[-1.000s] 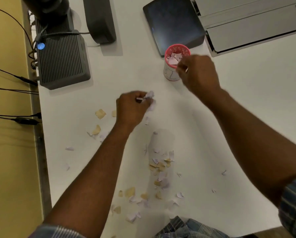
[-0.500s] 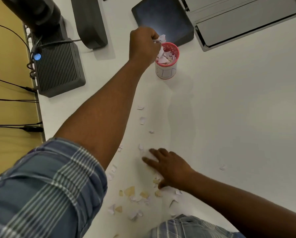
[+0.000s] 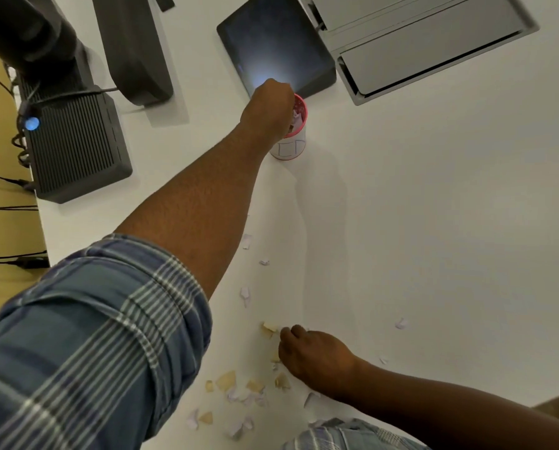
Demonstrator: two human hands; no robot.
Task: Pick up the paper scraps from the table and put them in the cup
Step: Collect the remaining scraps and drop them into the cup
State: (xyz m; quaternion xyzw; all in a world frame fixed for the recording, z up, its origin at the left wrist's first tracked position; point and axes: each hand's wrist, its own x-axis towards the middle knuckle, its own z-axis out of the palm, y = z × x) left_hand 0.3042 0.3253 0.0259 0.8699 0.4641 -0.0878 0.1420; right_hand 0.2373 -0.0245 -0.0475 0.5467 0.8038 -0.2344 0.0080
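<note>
Head cam: left hand (image 3: 269,110) is bunched over the cup's (image 3: 292,142) pink rim, fingers down inside; can't tell if it's gripping anything. There are white bits in the cup. Right hand (image 3: 315,355) sits curled on the table (image 3: 434,222) well below the cup, fingertips pinching at the scraps (image 3: 239,389) scattered there.

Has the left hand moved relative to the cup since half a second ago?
Yes. The left hand has dropped from beside the rim onto the mouth of the cup, fingers now dipping into it.
</note>
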